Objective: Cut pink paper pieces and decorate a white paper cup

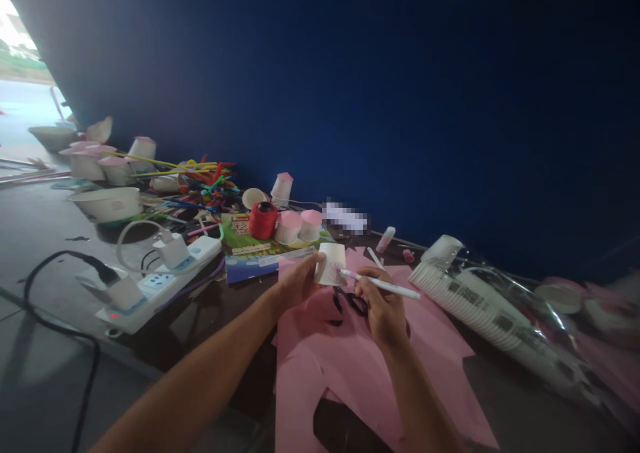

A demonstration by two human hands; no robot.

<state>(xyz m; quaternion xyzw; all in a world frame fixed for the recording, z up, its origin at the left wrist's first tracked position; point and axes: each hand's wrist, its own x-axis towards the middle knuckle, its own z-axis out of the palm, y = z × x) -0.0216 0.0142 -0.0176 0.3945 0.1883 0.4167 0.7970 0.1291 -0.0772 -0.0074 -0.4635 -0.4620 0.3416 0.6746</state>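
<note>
My left hand (301,280) grips a small white paper cup (331,260) by its left side, over the pink paper sheets (320,353). A white marker with a pink end (395,288) is pinched in my right hand (383,303), its tip against or very near the cup's side, where a faint pinkish drawing shows. Dark scissor handles (353,301) lie partly hidden on the pink paper between my hands. Another white pen (375,258) lies just behind my right hand.
Behind are a red yarn spool (263,220), pink-topped cups (288,226) and a green-blue packet (245,260). A power strip (160,280) with plugs and cables lies left, near pipe cleaners (215,180). Stacked cups in plastic (475,300) lie right. A blue wall (350,93) rises behind.
</note>
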